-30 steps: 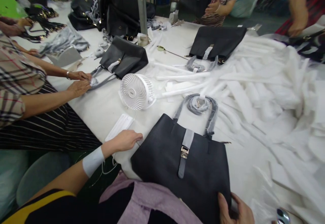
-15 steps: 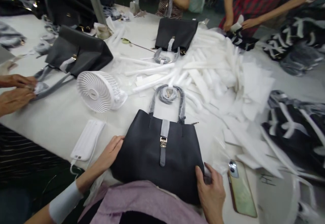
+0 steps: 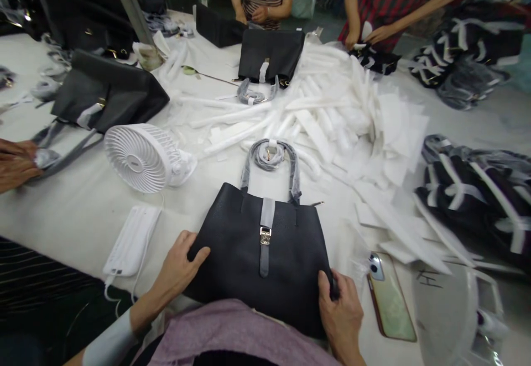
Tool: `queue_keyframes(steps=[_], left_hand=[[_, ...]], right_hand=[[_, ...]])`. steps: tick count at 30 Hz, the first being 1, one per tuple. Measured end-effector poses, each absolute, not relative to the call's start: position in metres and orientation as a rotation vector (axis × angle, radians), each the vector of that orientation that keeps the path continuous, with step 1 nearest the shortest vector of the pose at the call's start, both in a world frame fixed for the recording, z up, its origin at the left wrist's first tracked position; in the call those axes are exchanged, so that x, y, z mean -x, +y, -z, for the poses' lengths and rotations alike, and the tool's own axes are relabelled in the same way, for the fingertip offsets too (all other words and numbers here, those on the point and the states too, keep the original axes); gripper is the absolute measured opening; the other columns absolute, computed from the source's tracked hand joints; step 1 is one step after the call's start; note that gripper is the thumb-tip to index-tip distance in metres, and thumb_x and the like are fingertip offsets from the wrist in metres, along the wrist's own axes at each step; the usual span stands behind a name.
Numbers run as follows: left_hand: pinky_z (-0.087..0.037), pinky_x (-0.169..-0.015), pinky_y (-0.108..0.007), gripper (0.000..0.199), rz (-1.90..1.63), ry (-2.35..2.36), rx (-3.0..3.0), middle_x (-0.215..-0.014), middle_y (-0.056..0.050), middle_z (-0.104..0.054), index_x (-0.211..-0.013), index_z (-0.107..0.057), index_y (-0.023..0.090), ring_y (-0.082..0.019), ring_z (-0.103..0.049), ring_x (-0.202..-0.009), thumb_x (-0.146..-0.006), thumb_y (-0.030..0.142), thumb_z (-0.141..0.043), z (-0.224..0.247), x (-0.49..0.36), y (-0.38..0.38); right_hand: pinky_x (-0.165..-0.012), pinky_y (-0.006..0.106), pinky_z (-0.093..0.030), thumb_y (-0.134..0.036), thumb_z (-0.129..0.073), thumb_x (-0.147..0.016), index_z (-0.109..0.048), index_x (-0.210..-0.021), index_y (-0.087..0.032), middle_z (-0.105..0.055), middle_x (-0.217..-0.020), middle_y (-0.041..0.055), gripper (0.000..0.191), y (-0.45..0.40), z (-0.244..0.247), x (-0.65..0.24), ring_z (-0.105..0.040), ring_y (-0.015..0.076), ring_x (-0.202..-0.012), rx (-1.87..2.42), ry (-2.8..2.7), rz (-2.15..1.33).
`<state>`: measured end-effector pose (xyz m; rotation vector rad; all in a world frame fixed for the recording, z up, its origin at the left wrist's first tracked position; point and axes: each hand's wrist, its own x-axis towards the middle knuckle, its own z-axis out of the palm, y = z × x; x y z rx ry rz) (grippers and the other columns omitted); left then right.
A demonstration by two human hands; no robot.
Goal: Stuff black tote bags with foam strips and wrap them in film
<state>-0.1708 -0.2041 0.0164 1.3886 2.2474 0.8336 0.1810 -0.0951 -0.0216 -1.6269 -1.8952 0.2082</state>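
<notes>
A black handbag [image 3: 232,250] lies flat before me, its bottom edge against my lap. Down its middle runs a strap with a gold buckle [image 3: 265,235], part of it under pale wrap. Two wrapped handles [image 3: 295,173] stretch away from me, and a coiled, wrapped shoulder strap [image 3: 269,155] lies between them. My left hand [image 3: 178,261] grips the bag's left side, thumb on the front and fingers behind the edge. At the right side my right hand [image 3: 341,305] pinches the edge, thumb on top, the other fingers curled and partly hidden.
A white fan [image 3: 139,157] and a white power bank [image 3: 131,240] with a cable stand at left. A phone [image 3: 392,297] lies at right. White foam strips [image 3: 332,111] are heaped beyond. More black bags [image 3: 108,92] surround them; co-workers' hands [image 3: 16,164] work at left and far side.
My left thumb has come over onto the bag's front, and the left hand now grips its side. My right fingers have closed in on the right edge. The view has shifted slightly right.
</notes>
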Motion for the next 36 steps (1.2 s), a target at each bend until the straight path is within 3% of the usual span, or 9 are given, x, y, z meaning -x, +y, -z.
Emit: queue_keyframes(steps=[4,9,20,22,24,27,30,32,36], left_hand=[[-0.045,-0.072,-0.034,0.037,-0.81,2.359,-1.417,-0.078,0.0,-0.051,-0.08,-0.056,0.022,-0.02,-0.054,-0.075,-0.09,0.056,-0.047,-0.008,0.166,-0.205],[-0.039,-0.066,-0.032,0.041,-0.831,2.394,-1.463,-0.069,0.002,-0.045,-0.07,-0.047,0.022,-0.017,-0.051,-0.066,-0.094,0.054,-0.04,-0.007,0.165,-0.198],[-0.038,-0.063,-0.03,0.043,-0.672,2.395,-1.609,-0.063,0.002,-0.042,-0.067,-0.043,0.022,-0.016,-0.048,-0.059,-0.096,0.053,-0.034,-0.005,0.182,-0.175],[-0.043,-0.07,-0.033,0.041,-0.561,2.439,-1.728,-0.073,-0.002,-0.052,-0.077,-0.053,0.021,-0.019,-0.054,-0.069,-0.095,0.054,-0.036,-0.007,0.185,-0.176],[-0.045,-0.087,-0.044,0.041,-0.513,2.567,-1.868,-0.102,-0.012,-0.06,-0.1,-0.06,0.018,-0.029,-0.057,-0.097,-0.092,0.055,-0.043,-0.017,0.181,-0.174],[-0.032,-0.106,-0.059,0.049,-0.633,2.492,-2.121,-0.139,-0.018,-0.045,-0.131,-0.049,0.019,-0.038,-0.038,-0.131,-0.091,0.048,-0.048,-0.041,0.151,-0.162],[-0.029,-0.113,-0.054,0.053,-0.564,1.879,-2.456,-0.151,-0.011,-0.036,-0.144,-0.035,0.025,-0.031,-0.031,-0.14,-0.095,0.04,-0.045,-0.054,0.102,-0.144],[-0.028,-0.114,-0.056,0.062,-0.409,1.584,-2.589,-0.155,-0.009,-0.032,-0.148,-0.03,0.027,-0.032,-0.029,-0.142,-0.092,0.046,-0.05,-0.049,0.071,-0.133],[-0.029,-0.112,-0.061,0.073,-0.2,1.485,-2.641,-0.155,-0.012,-0.032,-0.149,-0.029,0.027,-0.036,-0.033,-0.14,-0.087,0.057,-0.053,-0.023,0.045,-0.12]], right_hand=[[-0.069,0.031,-0.044,-0.063,-0.039,-0.093,-0.061,-0.089,-0.016,-0.06,-0.084,0.007,0.052,-0.092,0.022,-0.18,-0.059,0.0204,-0.078,1.593,-1.926,-0.161],[-0.058,0.029,-0.038,-0.062,-0.035,-0.095,-0.062,-0.081,-0.016,-0.055,-0.072,0.0028,0.055,-0.094,0.025,-0.179,-0.053,0.0165,-0.063,1.658,-1.95,-0.071],[-0.063,0.029,-0.038,-0.054,-0.036,-0.097,-0.058,-0.073,-0.019,-0.052,-0.068,0.0014,0.047,-0.096,0.024,-0.174,-0.052,0.016,-0.063,1.698,-1.857,-0.155],[-0.063,0.03,-0.038,-0.053,-0.037,-0.097,-0.057,-0.073,-0.02,-0.052,-0.069,0.0015,0.046,-0.097,0.026,-0.174,-0.051,0.0165,-0.064,1.694,-1.852,-0.175],[-0.064,0.03,-0.038,-0.052,-0.037,-0.098,-0.056,-0.074,-0.02,-0.052,-0.07,0.0016,0.044,-0.098,0.029,-0.175,-0.051,0.0167,-0.065,1.7,-1.846,-0.204],[-0.064,0.03,-0.038,-0.051,-0.037,-0.098,-0.055,-0.074,-0.02,-0.052,-0.071,0.0017,0.043,-0.1,0.031,-0.176,-0.052,0.0166,-0.065,1.701,-1.829,-0.218],[-0.064,0.03,-0.038,-0.051,-0.037,-0.098,-0.055,-0.074,-0.02,-0.052,-0.071,0.0014,0.042,-0.101,0.031,-0.175,-0.052,0.0162,-0.065,1.701,-1.821,-0.197],[-0.064,0.03,-0.038,-0.05,-0.037,-0.098,-0.055,-0.074,-0.02,-0.054,-0.071,0.0017,0.043,-0.101,0.028,-0.174,-0.054,0.0163,-0.065,1.716,-1.838,-0.172],[-0.062,0.028,-0.038,-0.048,-0.031,-0.1,-0.059,-0.082,-0.019,-0.061,-0.074,0.0036,0.044,-0.101,0.017,-0.182,-0.059,0.0164,-0.067,1.719,-2.01,-0.15]])
